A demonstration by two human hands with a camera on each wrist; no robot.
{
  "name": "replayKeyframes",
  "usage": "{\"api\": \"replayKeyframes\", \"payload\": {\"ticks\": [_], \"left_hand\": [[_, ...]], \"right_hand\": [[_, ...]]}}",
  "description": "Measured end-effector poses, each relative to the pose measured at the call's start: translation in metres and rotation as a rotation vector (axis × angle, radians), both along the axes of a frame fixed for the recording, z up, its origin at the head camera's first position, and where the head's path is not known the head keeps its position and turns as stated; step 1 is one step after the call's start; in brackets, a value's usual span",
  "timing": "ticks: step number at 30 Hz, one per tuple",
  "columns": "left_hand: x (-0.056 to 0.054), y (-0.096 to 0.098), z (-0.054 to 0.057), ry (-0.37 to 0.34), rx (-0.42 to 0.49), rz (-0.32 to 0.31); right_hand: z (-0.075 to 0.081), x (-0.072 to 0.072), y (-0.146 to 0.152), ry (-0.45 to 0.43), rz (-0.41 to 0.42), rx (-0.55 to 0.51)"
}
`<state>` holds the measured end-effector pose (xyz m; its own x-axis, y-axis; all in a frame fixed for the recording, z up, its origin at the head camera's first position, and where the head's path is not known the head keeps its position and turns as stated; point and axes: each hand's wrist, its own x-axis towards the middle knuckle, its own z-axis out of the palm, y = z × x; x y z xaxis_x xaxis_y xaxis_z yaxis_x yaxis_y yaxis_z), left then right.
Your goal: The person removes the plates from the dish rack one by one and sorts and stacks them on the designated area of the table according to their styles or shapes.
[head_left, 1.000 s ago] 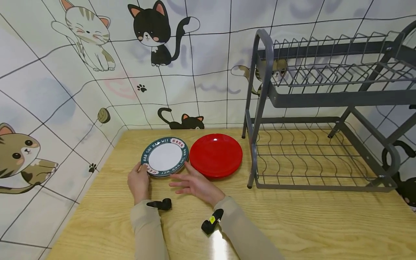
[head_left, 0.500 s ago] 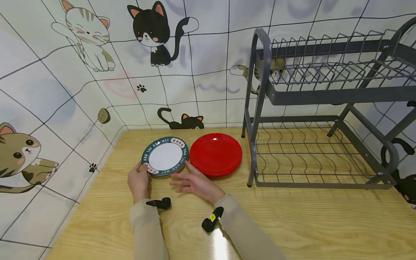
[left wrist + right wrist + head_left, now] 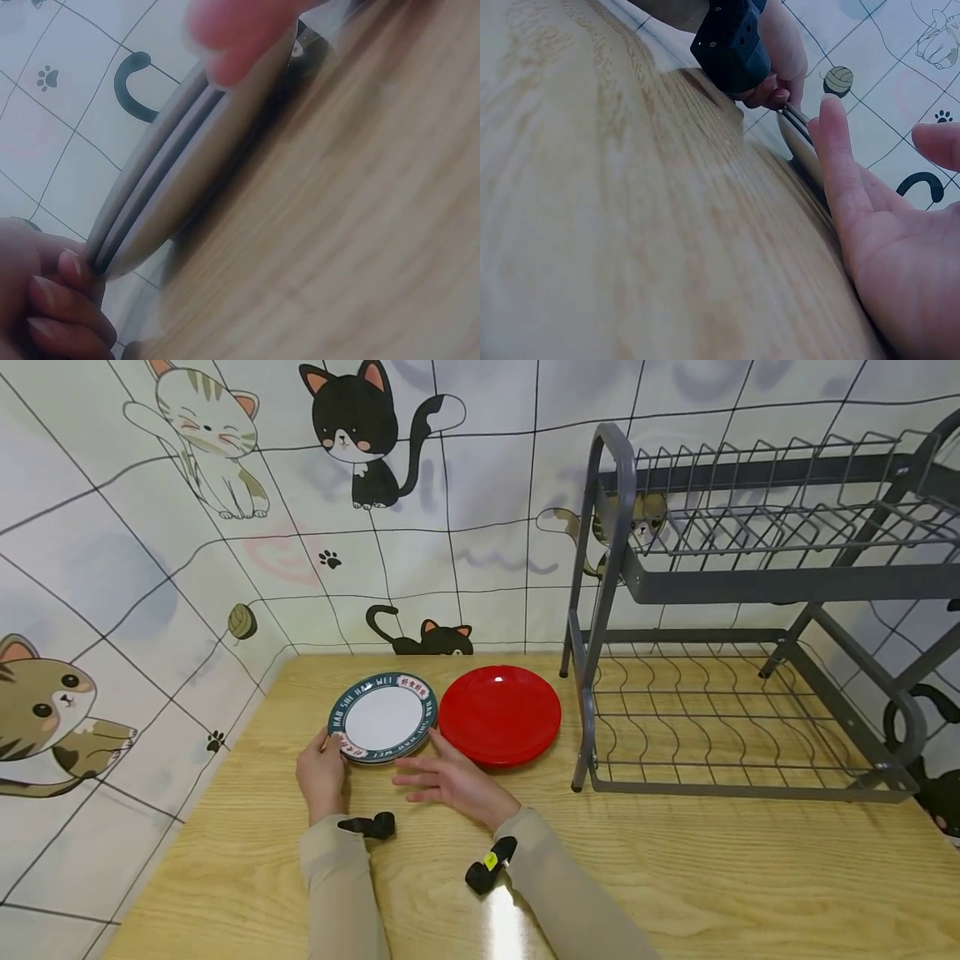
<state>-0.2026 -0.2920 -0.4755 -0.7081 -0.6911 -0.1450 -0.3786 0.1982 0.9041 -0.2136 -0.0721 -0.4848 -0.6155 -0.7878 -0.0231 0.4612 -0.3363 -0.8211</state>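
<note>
A stack of plates (image 3: 384, 720), white with a lettered dark green rim, stands on the wooden table at the left. My left hand (image 3: 322, 777) pinches its near left edge, thumb on top and curled fingers (image 3: 64, 315) below, as the left wrist view shows. In that view the layered rims (image 3: 161, 161) tilt up from the tabletop on the left hand's side. At the near right side of the stack, my right hand (image 3: 457, 783) has its fingers stretched out and spread, the thumb close to the rim. Right beside the stack lies a glossy red plate (image 3: 499, 717).
A grey two-tier metal dish rack (image 3: 787, 585) occupies the right side, with wire shelves above and below. Behind the table (image 3: 712, 877) rises a wall (image 3: 495, 502) printed with tiles and cartoon cats. Another printed wall (image 3: 67, 568) borders the left.
</note>
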Motion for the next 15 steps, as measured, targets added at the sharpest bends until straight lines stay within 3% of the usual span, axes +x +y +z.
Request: {"api": "replayKeyframes", "payload": {"ticks": [15], "left_hand": [[-0.0025, -0.0008, -0.0042, 0.025, 0.029, 0.013]], "right_hand": [[-0.0005, -0.0014, -0.0007, -0.003, 0.001, -0.001]]}}
